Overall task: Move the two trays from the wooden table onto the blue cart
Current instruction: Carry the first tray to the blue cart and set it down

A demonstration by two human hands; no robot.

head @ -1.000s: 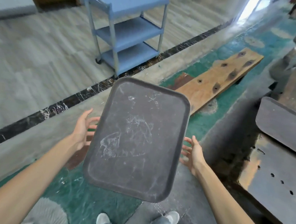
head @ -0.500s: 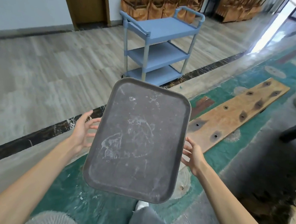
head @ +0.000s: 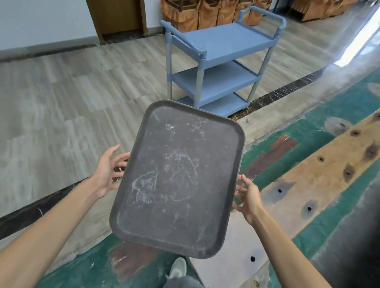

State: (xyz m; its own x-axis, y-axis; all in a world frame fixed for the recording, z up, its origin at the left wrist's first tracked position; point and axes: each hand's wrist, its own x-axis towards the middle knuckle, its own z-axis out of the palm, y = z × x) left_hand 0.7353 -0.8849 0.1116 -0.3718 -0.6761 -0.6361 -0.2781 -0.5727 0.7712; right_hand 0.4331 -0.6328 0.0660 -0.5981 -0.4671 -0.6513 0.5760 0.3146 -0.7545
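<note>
I carry a dark grey scratched tray (head: 178, 178) flat in front of me, held at its two long sides. My left hand (head: 109, 172) grips the left edge with fingers tucked under it. On the right edge my right hand (head: 248, 197) does the same. The blue three-shelf cart (head: 220, 63) stands ahead on the pale wood-look floor, its top shelf bare, just beyond the tray's far end. The wooden table and the second tray are out of view.
A wooden plank (head: 329, 172) with dark holes lies on the green floor to my right. A black marble strip (head: 283, 89) runs across the floor before the cart. Brown chairs (head: 204, 9) and a door (head: 113, 7) line the far wall. My shoe (head: 178, 270) shows below.
I have turned and walked toward the cart with the tray; the cart is now larger and centred, and the table with the other tray has left the view.
</note>
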